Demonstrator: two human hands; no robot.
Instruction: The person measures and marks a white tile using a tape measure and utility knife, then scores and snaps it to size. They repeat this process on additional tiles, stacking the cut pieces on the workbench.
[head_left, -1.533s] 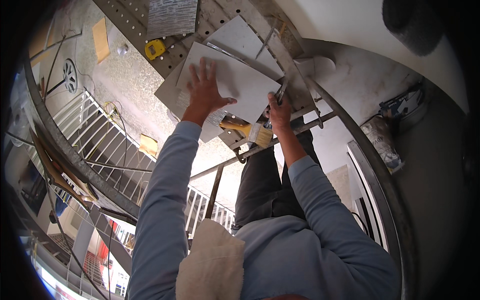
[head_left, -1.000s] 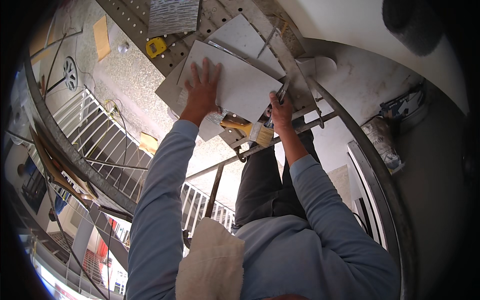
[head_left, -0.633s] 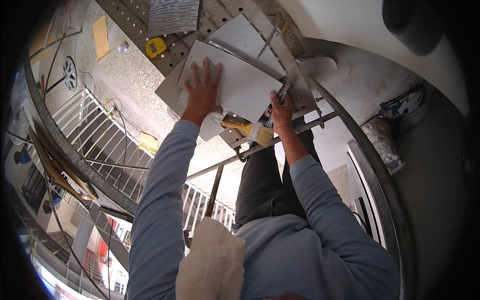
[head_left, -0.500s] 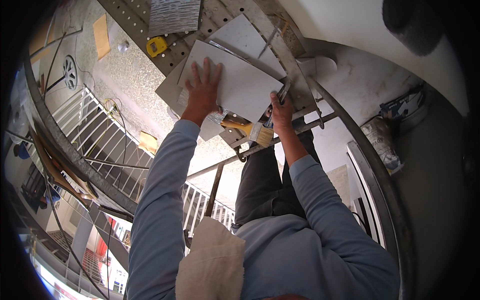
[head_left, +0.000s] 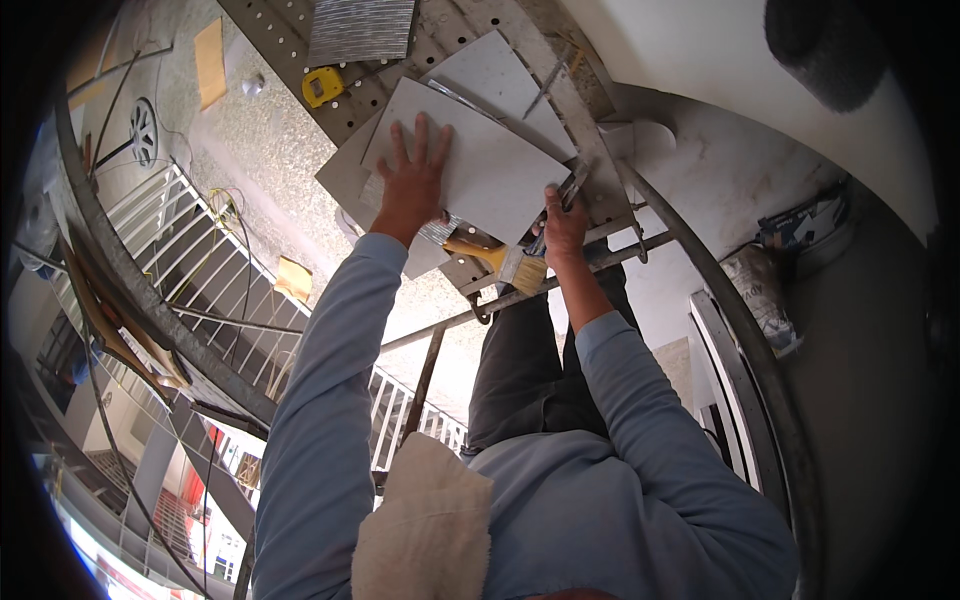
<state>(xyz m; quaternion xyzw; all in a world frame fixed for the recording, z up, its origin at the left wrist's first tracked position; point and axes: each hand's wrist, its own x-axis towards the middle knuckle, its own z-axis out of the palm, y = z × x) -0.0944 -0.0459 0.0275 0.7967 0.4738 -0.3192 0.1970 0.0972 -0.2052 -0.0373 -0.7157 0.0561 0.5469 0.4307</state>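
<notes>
My left hand [head_left: 408, 183] lies spread on a pale grey tile [head_left: 480, 155], its thumb at the lower edge. My right hand [head_left: 560, 222] is closed around a metal tool [head_left: 574, 182] along that tile's right edge; the tool's full shape is hidden. Another tile [head_left: 515, 75] lies beneath, with a thin metal rod [head_left: 545, 85] across it. A yellow-handled paintbrush [head_left: 490, 258] sits just below my hands. Everything rests on a perforated metal platform [head_left: 280, 45], along with a yellow tape measure [head_left: 322, 87] and a ridged grey tile [head_left: 358, 28].
Scaffold tubes [head_left: 690, 250] curve around me. White railings [head_left: 220, 260] and trailing cables are below on the left. A white curved wall [head_left: 680, 45] rises at upper right, with bags [head_left: 760, 295] on the floor beside it. Tan scraps [head_left: 210, 65] lie on the speckled floor.
My left hand has shifted slightly left and down on the tile since the oldest frame, bringing its thumb toward the edge. My right hand keeps its grip. The view has shifted slightly.
</notes>
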